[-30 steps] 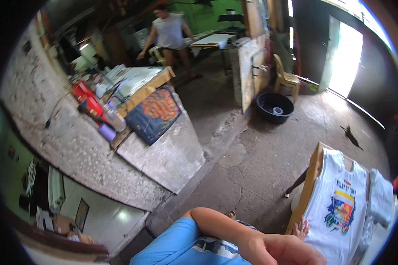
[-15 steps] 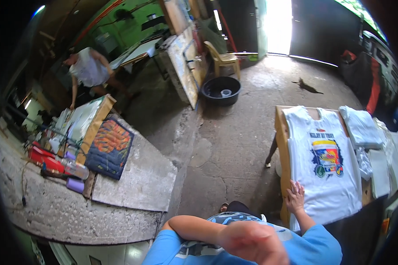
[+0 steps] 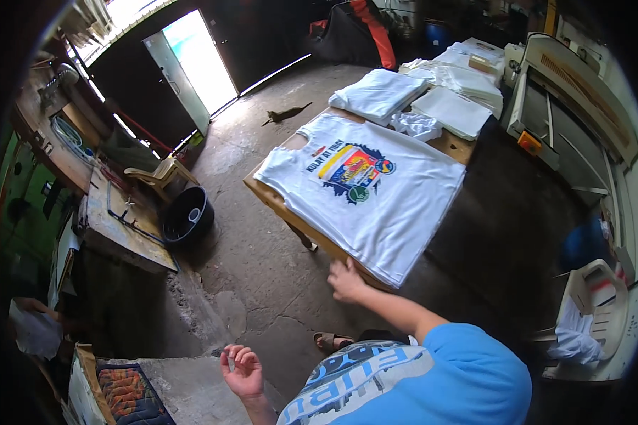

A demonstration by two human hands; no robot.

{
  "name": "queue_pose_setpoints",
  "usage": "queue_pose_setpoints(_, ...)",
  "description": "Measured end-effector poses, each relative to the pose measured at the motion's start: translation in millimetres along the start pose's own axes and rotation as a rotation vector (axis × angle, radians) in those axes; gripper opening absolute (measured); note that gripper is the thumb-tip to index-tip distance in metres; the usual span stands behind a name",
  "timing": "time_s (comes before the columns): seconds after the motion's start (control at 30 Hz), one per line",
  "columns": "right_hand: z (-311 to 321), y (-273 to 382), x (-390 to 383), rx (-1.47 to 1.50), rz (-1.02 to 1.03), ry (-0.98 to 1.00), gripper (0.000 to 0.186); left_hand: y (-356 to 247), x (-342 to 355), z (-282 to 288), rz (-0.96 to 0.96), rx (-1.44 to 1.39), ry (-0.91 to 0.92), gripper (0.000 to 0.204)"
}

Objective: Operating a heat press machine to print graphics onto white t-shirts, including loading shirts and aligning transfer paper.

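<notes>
concrete floor point(image 3: 259, 273): basin point(image 3: 203, 225) beside chair point(image 3: 160, 172), left of shirt point(image 3: 397, 212)

**Wide fisheye view from the wearer's head**

The camera, the left one of a side-by-side pair, looks steeply down and ahead. The wearer's blue sleeve point(image 3: 478, 365) looms close, between 4 and 5 o'clock. Also near are the left hand point(image 3: 242, 374) at 7 and the right hand point(image 3: 347, 282) below centre, toward 5. The shirt point(image 3: 411, 191) spreads around centre; the bright doorway point(image 3: 202, 64) is far off at 11.
</notes>
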State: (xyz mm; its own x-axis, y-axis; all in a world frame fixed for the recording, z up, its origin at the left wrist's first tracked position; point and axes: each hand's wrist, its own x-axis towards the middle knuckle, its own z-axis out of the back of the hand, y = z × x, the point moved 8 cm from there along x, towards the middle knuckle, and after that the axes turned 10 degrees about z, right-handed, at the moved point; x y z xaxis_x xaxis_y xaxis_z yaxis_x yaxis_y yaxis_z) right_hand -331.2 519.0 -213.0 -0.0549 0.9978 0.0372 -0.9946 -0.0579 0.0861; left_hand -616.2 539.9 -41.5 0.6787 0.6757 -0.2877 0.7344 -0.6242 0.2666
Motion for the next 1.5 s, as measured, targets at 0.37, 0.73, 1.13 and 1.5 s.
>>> queue_pose_setpoints(0.37,-128,57,-258,0.803,-0.233,0.558,0.039,247,-6,12,0.763,0.091,-0.083,0.013)
queue_pose_setpoints(0.73,-10,1,-644,0.560,-1.785,-0.146,0.024,346,-66,74,1.317,0.413,-0.463,0.015)
queue_pose_setpoints(1.13,-138,386,-615,1.278,-1.864,-0.199,0.040,272,-38,143,1.290,0.507,-0.573,0.015)
queue_pose_setpoints(1.5,-6,223,-582,0.551,-1.591,-0.377,0.022,399,-120,157,1.638,0.565,-0.472,0.016)
